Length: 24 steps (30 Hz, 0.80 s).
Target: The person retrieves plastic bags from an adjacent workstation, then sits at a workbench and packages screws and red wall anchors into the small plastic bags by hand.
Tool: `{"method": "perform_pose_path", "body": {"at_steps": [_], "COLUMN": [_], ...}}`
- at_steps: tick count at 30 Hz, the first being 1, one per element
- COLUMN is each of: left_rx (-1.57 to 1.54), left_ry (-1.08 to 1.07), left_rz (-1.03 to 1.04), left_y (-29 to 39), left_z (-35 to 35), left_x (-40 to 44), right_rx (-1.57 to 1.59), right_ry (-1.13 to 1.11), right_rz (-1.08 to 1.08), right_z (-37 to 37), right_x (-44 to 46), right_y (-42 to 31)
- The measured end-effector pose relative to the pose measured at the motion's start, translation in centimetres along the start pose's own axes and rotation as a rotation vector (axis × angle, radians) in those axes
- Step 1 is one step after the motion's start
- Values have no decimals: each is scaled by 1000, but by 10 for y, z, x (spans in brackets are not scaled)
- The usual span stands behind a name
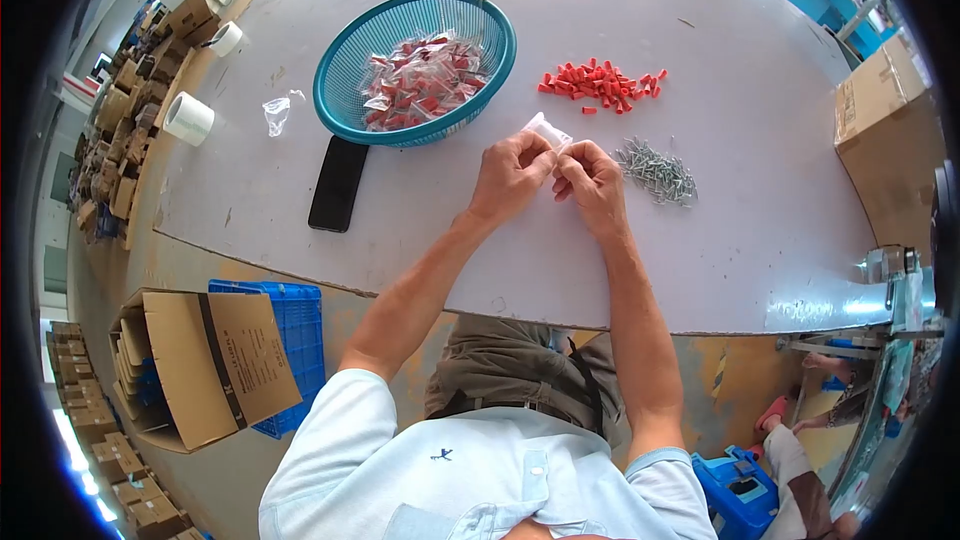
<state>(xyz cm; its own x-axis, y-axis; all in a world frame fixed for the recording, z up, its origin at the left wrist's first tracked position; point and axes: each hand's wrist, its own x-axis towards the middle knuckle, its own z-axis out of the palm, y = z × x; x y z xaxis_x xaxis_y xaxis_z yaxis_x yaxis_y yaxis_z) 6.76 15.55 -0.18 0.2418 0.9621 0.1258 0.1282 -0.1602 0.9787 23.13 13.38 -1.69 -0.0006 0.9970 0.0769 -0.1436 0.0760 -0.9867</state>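
My left hand (515, 175) and my right hand (592, 185) meet over the table, fingers pinched together on a small whitish plastic bag (547, 130). The fingertips cover its near end, so anything inside is hidden. Just right of my right hand lies a heap of small silver screws (657, 172). Beyond it is a pile of red plastic plugs (600, 85). To the far left of my hands, a teal plastic basket (330, 100) holds many filled clear bags (425, 80) with red pieces showing through.
A black phone (338, 185) lies beside the basket on the pale table (480, 270). Crumpled plastic (277, 115) and tape rolls (189, 119) sit farther left. Cardboard boxes stand at the right edge (885, 115) and lower left (215, 370). Another person's leg (795, 470) shows lower right.
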Motion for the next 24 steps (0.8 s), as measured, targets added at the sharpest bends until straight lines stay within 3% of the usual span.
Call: {"method": "perform_pose_path", "body": {"at_steps": [5, 14, 18, 20, 24], "left_rx": [300, 431, 429, 324, 214], "left_ry": [217, 335, 347, 276, 202], "left_rz": [223, 335, 352, 283, 276], "left_y": [1, -7, -7, -2, -6], "left_z": [15, 20, 19, 16, 11], "left_x": [-4, -3, -3, -3, -1], "right_rx": [-194, -355, -333, -138, -52], "right_ry": [115, 182, 175, 151, 127], "right_rz": [-21, -43, -64, -24, 8], "right_z": [9, 16, 15, 12, 7], "right_x": [-1, -4, -4, -5, -7], "right_y": [-2, -6, -5, -7, -6]}}
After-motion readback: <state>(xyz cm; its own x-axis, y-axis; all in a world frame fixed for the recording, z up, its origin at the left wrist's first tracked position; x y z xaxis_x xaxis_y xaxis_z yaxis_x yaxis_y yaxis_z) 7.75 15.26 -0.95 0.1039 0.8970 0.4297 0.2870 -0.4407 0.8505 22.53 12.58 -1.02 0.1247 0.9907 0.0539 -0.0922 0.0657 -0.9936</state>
